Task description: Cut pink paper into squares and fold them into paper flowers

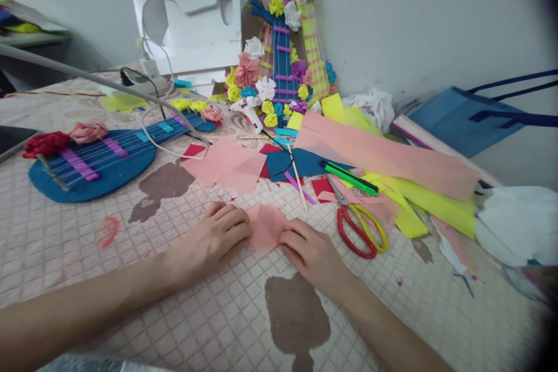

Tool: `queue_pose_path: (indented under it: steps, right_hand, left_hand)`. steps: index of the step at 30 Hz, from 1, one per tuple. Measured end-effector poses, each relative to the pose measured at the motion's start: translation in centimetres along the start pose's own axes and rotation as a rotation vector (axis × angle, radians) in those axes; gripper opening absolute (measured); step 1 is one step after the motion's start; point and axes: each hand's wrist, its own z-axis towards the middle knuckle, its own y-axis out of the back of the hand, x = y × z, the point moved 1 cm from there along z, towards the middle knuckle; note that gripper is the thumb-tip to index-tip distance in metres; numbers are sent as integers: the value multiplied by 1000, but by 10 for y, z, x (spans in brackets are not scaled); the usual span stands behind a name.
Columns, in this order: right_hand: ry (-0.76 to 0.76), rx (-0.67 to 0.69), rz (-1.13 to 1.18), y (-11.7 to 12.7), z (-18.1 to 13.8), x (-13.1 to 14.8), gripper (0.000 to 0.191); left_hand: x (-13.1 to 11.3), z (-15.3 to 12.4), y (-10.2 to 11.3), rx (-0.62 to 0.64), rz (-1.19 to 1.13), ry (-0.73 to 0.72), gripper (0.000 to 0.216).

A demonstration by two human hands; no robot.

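A small piece of pink paper [267, 225] lies on the patterned tablecloth [131, 256] in front of me. My left hand [213, 239] rests on its left edge with fingers curled down onto it. My right hand [311, 253] presses its right edge, fingers bent over the paper. Both hands pinch or fold the piece between them. Red-and-yellow scissors [361, 226] lie just right of my right hand.
A blue paper guitar [104, 165] with pink strips and paper roses lies at the left. Two upright paper guitars [283, 52] with flowers lean on the wall. Pink sheets [383, 154], yellow sheets [431, 200], a green marker [351, 177], a glue gun [248, 109] and cables surround them.
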Motion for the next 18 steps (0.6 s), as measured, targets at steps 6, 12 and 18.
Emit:
queue_pose_path:
  steps: [6,12,18]
  right_hand:
    - [-58,-31,80,0,2,0,12]
    - [-117,-64,187,0,3,2,12]
    - [-247,-80,260,2,7,7,11]
  left_hand:
    - [2,2,-5,-21,-108,86,10]
    - [7,2,-11,-70,-227,191,7]
    - [7,5,-9,-56,-251,252,5]
